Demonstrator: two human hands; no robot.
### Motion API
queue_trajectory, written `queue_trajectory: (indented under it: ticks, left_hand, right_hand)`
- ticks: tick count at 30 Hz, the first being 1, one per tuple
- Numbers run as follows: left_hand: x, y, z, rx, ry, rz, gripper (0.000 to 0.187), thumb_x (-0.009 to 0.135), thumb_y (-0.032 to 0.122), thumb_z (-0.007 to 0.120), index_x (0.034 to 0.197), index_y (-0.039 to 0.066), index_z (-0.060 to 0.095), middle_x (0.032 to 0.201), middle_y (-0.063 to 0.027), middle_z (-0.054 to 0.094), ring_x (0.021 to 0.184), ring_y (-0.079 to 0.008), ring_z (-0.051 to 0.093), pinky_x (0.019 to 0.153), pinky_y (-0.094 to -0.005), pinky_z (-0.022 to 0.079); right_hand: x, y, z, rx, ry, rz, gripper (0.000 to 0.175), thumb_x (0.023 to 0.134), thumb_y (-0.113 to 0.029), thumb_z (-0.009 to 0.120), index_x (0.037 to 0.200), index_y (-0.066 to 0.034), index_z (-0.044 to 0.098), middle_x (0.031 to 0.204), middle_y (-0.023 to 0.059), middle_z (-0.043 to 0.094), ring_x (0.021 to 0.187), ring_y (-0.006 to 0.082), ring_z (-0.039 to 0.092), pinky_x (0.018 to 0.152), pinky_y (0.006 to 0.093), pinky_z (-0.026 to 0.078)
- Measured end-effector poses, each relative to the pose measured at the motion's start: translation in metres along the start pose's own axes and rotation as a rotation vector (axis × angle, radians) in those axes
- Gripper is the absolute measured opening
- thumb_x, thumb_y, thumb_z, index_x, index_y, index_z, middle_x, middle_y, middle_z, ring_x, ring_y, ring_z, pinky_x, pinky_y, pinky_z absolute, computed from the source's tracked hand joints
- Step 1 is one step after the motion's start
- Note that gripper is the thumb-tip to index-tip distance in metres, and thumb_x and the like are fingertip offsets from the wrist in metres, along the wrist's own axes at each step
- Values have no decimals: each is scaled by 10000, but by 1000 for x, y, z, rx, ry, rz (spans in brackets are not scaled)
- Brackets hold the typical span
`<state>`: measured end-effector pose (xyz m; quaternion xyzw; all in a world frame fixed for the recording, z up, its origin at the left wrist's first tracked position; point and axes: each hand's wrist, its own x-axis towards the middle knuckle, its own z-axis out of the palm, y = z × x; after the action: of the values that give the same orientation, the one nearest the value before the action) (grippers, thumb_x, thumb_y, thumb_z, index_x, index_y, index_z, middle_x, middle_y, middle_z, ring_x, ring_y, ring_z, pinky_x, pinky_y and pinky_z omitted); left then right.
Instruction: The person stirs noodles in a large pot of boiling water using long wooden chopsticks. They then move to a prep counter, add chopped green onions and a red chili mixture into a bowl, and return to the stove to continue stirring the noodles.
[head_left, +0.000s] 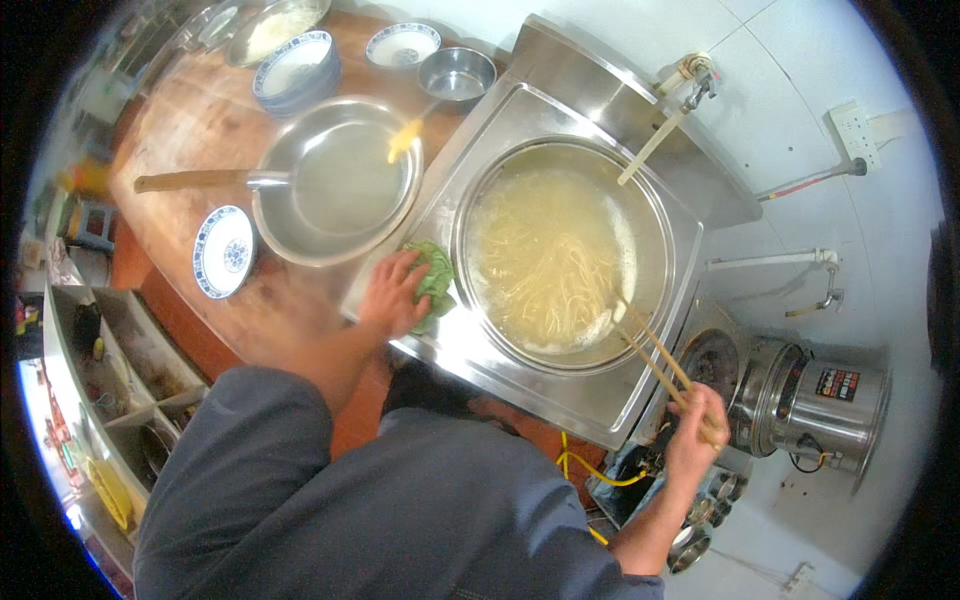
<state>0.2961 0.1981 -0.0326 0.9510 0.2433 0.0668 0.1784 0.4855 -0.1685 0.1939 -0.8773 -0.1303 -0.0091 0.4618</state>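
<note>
My right hand (699, 421) grips a pair of long wooden cooking chopsticks (657, 358), whose tips reach over the near right rim of a large round steel pot (658, 315). Pale noodles (564, 281) lie in its cloudy, steaming water, gathered mostly at the near side. To the left of the pot, my left hand (394, 291) presses on a crumpled green cloth (433, 285), fingers curled over its edge, on the steel stove top (517, 394).
A steel basin (274, 225) holding water, with a wooden-handled tool (199, 180) across its rim, stands left. Blue-patterned bowls (225, 251) and a small steel pan (457, 73) share the wooden table (180, 127). A tap hose (649, 150) hangs over the pot. Right stands a steel cooker (829, 405).
</note>
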Motion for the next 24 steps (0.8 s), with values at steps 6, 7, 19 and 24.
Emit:
queue_trajectory:
  ticks: [6, 7, 19, 24]
  left_hand:
    - [-2, -4, -1, -34, 44, 42, 535, 785, 273, 656, 1278, 98, 544, 1410, -137, 415, 1336, -327, 356, 1141, -481, 250]
    - [-3, -4, -1, -32, 38, 41, 536, 786, 273, 656, 1279, 96, 543, 1409, -137, 416, 1338, -327, 354, 1141, -482, 250]
    - [-7, -11, -2, -27, 22, 67, 540, 841, 329, 612, 1316, 90, 521, 1435, -125, 397, 1374, -297, 305, 1166, -458, 209]
    - [-12, -17, -14, -5, -114, 115, 535, 912, 374, 530, 1355, 77, 490, 1467, -123, 375, 1406, -263, 265, 1173, -447, 195]
  right_hand:
    - [-25, 11, 38, 113, 57, 141, 228, 997, -163, 514, 1002, 40, 616, 857, 117, 650, 641, 147, 640, 593, 257, 539]
    - [-28, 10, 40, 191, 75, 146, 237, 1000, -174, 511, 1006, 40, 613, 857, 125, 649, 637, 151, 643, 589, 257, 540]
    - [-62, -6, 58, 378, 212, 227, 323, 1009, -249, 502, 1081, 58, 568, 897, 185, 643, 618, 210, 657, 599, 324, 591]
    - [-81, -22, 45, 460, 272, 239, 315, 1008, -249, 502, 1098, 45, 566, 916, 167, 646, 635, 210, 658, 620, 335, 597]
